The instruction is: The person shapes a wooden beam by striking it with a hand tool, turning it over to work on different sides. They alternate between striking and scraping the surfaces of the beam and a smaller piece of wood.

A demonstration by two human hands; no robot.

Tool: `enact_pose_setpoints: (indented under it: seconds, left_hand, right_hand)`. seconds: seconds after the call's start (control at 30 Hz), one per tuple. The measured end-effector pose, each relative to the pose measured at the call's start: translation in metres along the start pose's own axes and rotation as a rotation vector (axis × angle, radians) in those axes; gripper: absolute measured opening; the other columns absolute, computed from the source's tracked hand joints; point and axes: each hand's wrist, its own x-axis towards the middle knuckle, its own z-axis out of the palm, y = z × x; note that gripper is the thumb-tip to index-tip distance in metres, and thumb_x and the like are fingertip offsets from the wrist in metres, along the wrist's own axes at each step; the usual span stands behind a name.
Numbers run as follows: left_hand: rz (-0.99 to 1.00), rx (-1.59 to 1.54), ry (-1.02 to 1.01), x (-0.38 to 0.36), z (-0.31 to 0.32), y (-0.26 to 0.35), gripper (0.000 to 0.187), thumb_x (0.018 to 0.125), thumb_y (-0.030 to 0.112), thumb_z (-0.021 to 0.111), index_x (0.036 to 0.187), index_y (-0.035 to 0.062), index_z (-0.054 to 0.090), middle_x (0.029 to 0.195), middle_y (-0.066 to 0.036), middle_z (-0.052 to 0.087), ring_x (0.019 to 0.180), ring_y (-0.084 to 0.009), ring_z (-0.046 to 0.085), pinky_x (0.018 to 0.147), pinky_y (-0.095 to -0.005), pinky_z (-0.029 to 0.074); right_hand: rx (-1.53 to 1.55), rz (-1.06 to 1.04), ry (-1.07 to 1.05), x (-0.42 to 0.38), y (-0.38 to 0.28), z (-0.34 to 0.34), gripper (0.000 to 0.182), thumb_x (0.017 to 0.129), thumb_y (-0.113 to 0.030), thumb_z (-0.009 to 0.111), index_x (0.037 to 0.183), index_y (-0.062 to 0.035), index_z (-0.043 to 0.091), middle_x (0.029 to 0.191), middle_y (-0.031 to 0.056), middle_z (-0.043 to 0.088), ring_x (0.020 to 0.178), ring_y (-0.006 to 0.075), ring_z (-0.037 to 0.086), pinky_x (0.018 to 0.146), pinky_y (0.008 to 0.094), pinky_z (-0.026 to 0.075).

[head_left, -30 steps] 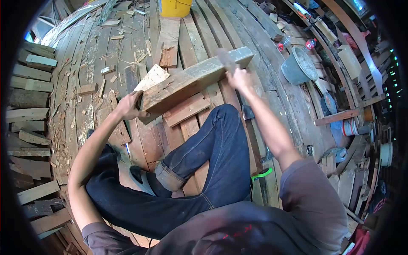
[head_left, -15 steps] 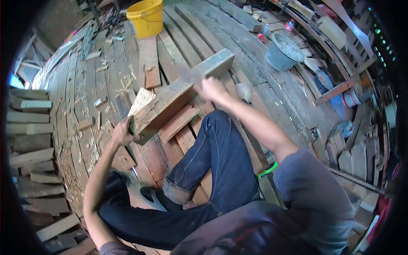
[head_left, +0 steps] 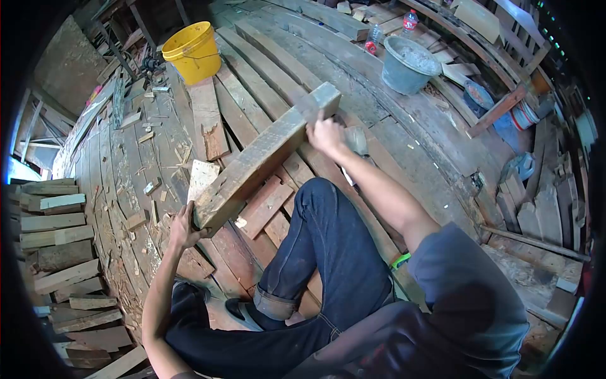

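Observation:
A thick wooden beam [head_left: 265,148] lies slantwise in front of my knee, over other boards. My left hand [head_left: 185,227] is closed around its near end, thumb and fingers against the end corner. My right hand [head_left: 328,134] is closed near the far end, at the beam's right edge. From it a flat grey blade-like tool [head_left: 306,106], smeared by motion, reaches over the top face; its exact kind I cannot tell. A short reddish wood block [head_left: 265,207] sits under the beam's right side. A pale wood offcut [head_left: 202,180] pokes out at its left.
A yellow bucket [head_left: 192,54] stands on the plank floor at the back left. At the back right are a grey bucket [head_left: 409,66] and plastic bottles [head_left: 409,22]. Stacked wood pieces [head_left: 63,237] line the left side. Chips and scraps litter the floor [head_left: 120,170].
My right hand has shifted along the beam toward its far end, with the blurred tool. My left hand keeps its hold on the near end. The camera view has shifted slightly.

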Motion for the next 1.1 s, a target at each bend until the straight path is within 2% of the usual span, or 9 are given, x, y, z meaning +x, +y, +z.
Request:
enact_pose_setpoints:
  seconds: [0.1,0.17,0.23,0.37,0.6,0.83,0.87,0.97,1.1]
  left_hand:
    - [0.016,0.044,0.002,0.004,0.000,-0.002,0.110,0.059,0.037,0.086,0.147,-0.0024,0.035,0.137,-0.026,0.052,0.125,-0.0406,0.052,0.109,-0.0484,0.038]
    - [0.024,0.101,0.011,0.003,0.001,-0.002,0.111,0.059,0.038,0.087,0.148,-0.0022,0.034,0.136,-0.026,0.052,0.125,-0.0406,0.053,0.109,-0.0476,0.040]
    - [0.016,0.068,0.014,0.001,0.000,-0.001,0.112,0.059,0.039,0.087,0.148,-0.0023,0.034,0.135,-0.026,0.053,0.124,-0.0407,0.053,0.108,-0.0462,0.041]
    - [0.038,0.058,0.035,0.002,-0.006,0.003,0.112,0.059,0.040,0.088,0.147,-0.0028,0.034,0.135,-0.027,0.053,0.123,-0.0416,0.054,0.105,-0.0438,0.045]
    - [-0.008,0.099,0.030,0.005,0.009,0.001,0.109,0.062,0.044,0.086,0.144,-0.0026,0.031,0.133,-0.026,0.050,0.119,-0.0431,0.054,0.102,-0.0464,0.045]
    - [0.001,0.182,0.164,0.003,0.015,0.007,0.101,0.063,0.047,0.080,0.139,-0.0012,0.035,0.134,-0.022,0.047,0.122,-0.0418,0.048,0.105,-0.0490,0.038]
    - [0.014,0.204,0.189,0.005,0.016,0.008,0.099,0.063,0.049,0.079,0.138,-0.0001,0.037,0.132,-0.020,0.046,0.122,-0.0406,0.046,0.106,-0.0497,0.037]
    - [0.036,0.206,0.228,0.006,0.011,0.023,0.104,0.065,0.061,0.076,0.137,-0.0031,0.038,0.130,-0.021,0.049,0.122,-0.0404,0.047,0.106,-0.0494,0.036]
    - [-0.013,0.169,0.153,0.012,0.018,0.025,0.104,0.070,0.065,0.074,0.136,-0.0051,0.037,0.128,-0.028,0.053,0.119,-0.0431,0.052,0.104,-0.0513,0.040]
  right_hand:
    - [-0.005,-0.304,-0.109,-0.032,0.005,0.001,0.075,0.093,-0.048,0.054,0.143,0.0055,0.037,0.095,0.0296,0.067,0.083,0.0430,0.070,0.074,0.0528,0.057]
    - [-0.082,-0.299,-0.170,-0.023,0.017,-0.031,0.072,0.093,-0.049,0.054,0.143,0.0010,0.038,0.096,0.0278,0.068,0.085,0.0439,0.070,0.075,0.0535,0.056]
    - [-0.035,-0.092,-0.076,0.010,0.044,-0.022,0.065,0.094,-0.047,0.053,0.139,-0.0010,0.043,0.095,0.0250,0.070,0.088,0.0423,0.070,0.078,0.0515,0.056]
    - [0.033,0.170,-0.019,0.039,0.038,-0.008,0.061,0.093,-0.042,0.055,0.129,0.0062,0.049,0.099,0.0235,0.071,0.091,0.0386,0.071,0.082,0.0474,0.057]
    - [0.034,-0.076,-0.095,-0.037,0.006,0.000,0.075,0.093,-0.046,0.055,0.145,0.0051,0.038,0.095,0.0281,0.069,0.091,0.0410,0.070,0.085,0.0516,0.053]
    - [0.136,-0.094,-0.085,-0.032,0.014,0.010,0.078,0.093,-0.048,0.057,0.145,0.0057,0.036,0.098,0.0331,0.067,0.090,0.0456,0.069,0.082,0.0535,0.054]
    - [0.142,-0.117,0.000,-0.033,0.014,0.014,0.074,0.093,-0.046,0.058,0.141,0.0080,0.041,0.088,0.0340,0.067,0.085,0.0487,0.068,0.076,0.0541,0.055]
    - [0.126,-0.054,-0.078,-0.035,0.003,0.003,0.072,0.092,-0.049,0.059,0.134,0.0080,0.048,0.091,0.0326,0.067,0.085,0.0467,0.069,0.074,0.0538,0.055]
    - [0.357,-0.102,0.002,-0.022,0.020,0.027,0.070,0.092,-0.054,0.057,0.129,0.0059,0.053,0.111,0.0342,0.064,0.107,0.0442,0.064,0.093,0.0524,0.049]
